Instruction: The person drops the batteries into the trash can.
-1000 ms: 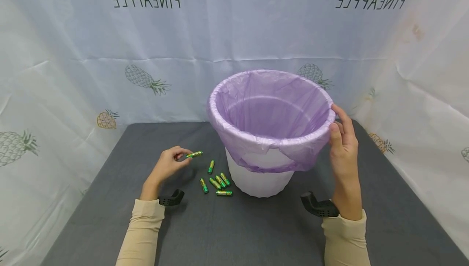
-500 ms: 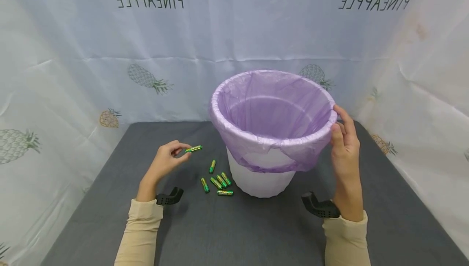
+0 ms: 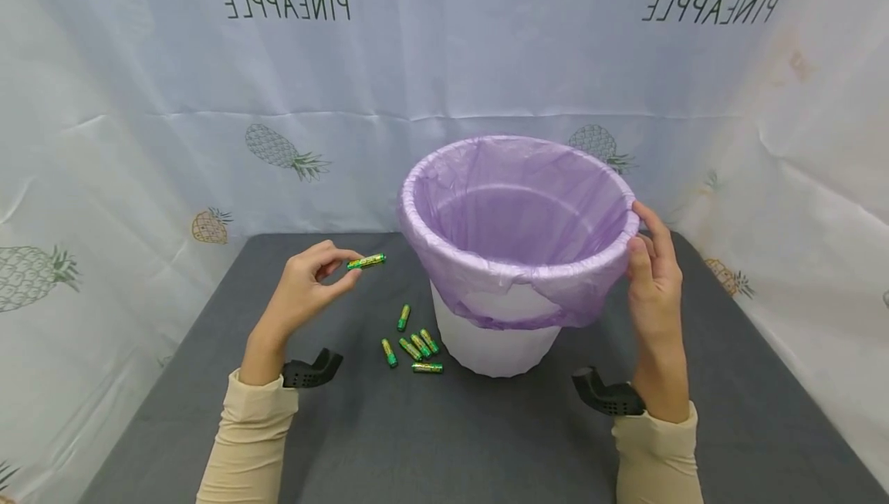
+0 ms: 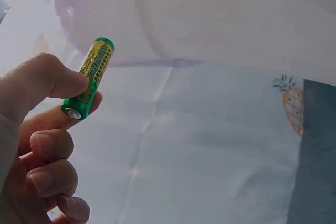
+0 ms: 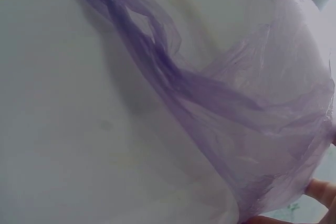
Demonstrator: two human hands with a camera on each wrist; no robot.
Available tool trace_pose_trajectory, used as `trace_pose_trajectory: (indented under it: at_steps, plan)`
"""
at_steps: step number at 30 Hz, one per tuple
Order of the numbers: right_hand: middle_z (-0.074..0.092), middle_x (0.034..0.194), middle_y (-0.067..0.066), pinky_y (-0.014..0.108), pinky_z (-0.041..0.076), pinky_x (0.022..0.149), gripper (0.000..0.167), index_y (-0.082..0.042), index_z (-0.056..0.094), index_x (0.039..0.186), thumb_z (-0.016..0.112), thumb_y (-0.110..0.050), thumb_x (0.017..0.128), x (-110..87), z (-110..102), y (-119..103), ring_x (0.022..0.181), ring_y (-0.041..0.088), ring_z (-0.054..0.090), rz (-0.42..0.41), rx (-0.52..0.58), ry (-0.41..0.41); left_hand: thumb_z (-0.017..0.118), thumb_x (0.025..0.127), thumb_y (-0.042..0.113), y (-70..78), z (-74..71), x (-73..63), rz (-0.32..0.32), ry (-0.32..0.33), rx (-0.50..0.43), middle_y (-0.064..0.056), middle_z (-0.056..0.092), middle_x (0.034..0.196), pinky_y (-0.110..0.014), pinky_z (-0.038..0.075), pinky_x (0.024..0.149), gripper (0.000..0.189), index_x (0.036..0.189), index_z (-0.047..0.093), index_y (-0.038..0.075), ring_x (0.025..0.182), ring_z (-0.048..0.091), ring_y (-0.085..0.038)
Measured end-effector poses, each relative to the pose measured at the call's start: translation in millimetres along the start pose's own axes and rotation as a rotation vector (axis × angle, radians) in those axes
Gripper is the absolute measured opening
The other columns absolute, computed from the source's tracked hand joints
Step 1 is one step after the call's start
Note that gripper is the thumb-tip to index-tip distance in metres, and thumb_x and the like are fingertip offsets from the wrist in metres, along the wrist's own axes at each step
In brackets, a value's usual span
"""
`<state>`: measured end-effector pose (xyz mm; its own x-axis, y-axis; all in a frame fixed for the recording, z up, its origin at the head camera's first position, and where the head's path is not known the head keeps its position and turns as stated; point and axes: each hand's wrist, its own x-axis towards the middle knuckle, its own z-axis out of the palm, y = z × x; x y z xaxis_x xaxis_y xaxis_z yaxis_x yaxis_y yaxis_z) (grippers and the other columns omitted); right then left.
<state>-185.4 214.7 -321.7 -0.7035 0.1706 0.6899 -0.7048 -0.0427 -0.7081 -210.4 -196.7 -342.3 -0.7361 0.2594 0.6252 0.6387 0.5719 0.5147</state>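
Between thumb and index finger, my left hand (image 3: 305,280) pinches a green and gold battery (image 3: 366,262) in the air, left of the bin. Close up in the left wrist view, the same battery (image 4: 90,78) tilts upward, its metal end near the thumb. A white trash bin (image 3: 496,350) stands on the table, lined with a purple plastic bag (image 3: 514,292) folded over its rim. At the rim's right side my right hand (image 3: 654,280) grips the bag-covered edge, fingers over the top and thumb outside. Several more batteries (image 3: 420,346) lie on the table left of the bin.
A dark grey cloth covers the table (image 3: 444,442). White curtains (image 3: 375,56) with pineapple prints hang behind it and on both sides. Each wrist carries a black camera mount (image 3: 312,370).
My left hand has lifted the battery higher above the table and drawn slightly back to the left. The right hand keeps its grip on the bin's rim.
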Motion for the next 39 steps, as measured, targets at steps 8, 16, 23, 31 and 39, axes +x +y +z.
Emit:
trace_pose_trajectory:
  at_steps: [8,16,23,31,39]
  plan:
    - [0.067,0.094,-0.009,0.012,0.046,0.072,0.039,-0.009,0.050,0.139,0.046,-0.011,0.101,1.6,0,-2,0.080,0.000,0.057,0.003,-0.031,0.008,0.071,0.081,-0.004,15.0,-11.8,17.2,0.080,0.034,-0.024,0.006,0.035,0.069,-0.019,0.027,0.057,0.018,0.092,0.073,0.010,0.064,0.030,0.000]
    - [0.066,0.092,-0.010,0.013,0.047,0.074,0.039,-0.010,0.050,0.139,0.047,-0.013,0.100,-0.1,1,-3,0.080,0.000,0.058,0.063,-0.073,0.048,0.070,0.079,-0.007,30.3,-20.0,34.6,0.162,0.080,-0.044,0.004,0.035,0.067,-0.019,0.027,0.058,0.018,0.092,0.073,0.005,0.064,0.030,0.000]
    - [0.067,0.094,-0.010,0.012,0.047,0.076,0.039,-0.009,0.049,0.140,0.046,-0.012,0.101,0.1,1,-1,0.082,0.000,0.058,0.006,-0.044,-0.001,0.068,0.079,-0.007,45.8,-23.3,52.1,0.224,0.104,-0.060,0.002,0.036,0.067,-0.020,0.026,0.058,0.016,0.092,0.073,0.001,0.063,0.030,-0.003]
    - [0.065,0.090,-0.009,0.015,0.046,0.074,0.040,-0.011,0.049,0.140,0.047,-0.014,0.100,-2.0,5,-4,0.078,0.003,0.056,0.142,-0.121,0.092,0.069,0.078,-0.006,56.2,-18.4,64.5,0.270,0.102,-0.073,0.001,0.036,0.066,-0.020,0.026,0.058,0.014,0.091,0.073,0.000,0.063,0.030,-0.002]
    - [0.065,0.090,-0.011,0.014,0.045,0.073,0.040,-0.009,0.050,0.140,0.047,-0.012,0.100,-0.7,3,-3,0.078,0.001,0.055,0.077,-0.120,0.072,0.071,0.078,-0.001,61.4,-6.2,74.3,0.288,0.055,-0.104,0.000,0.037,0.066,-0.019,0.026,0.058,0.013,0.091,0.073,0.000,0.063,0.031,-0.004]
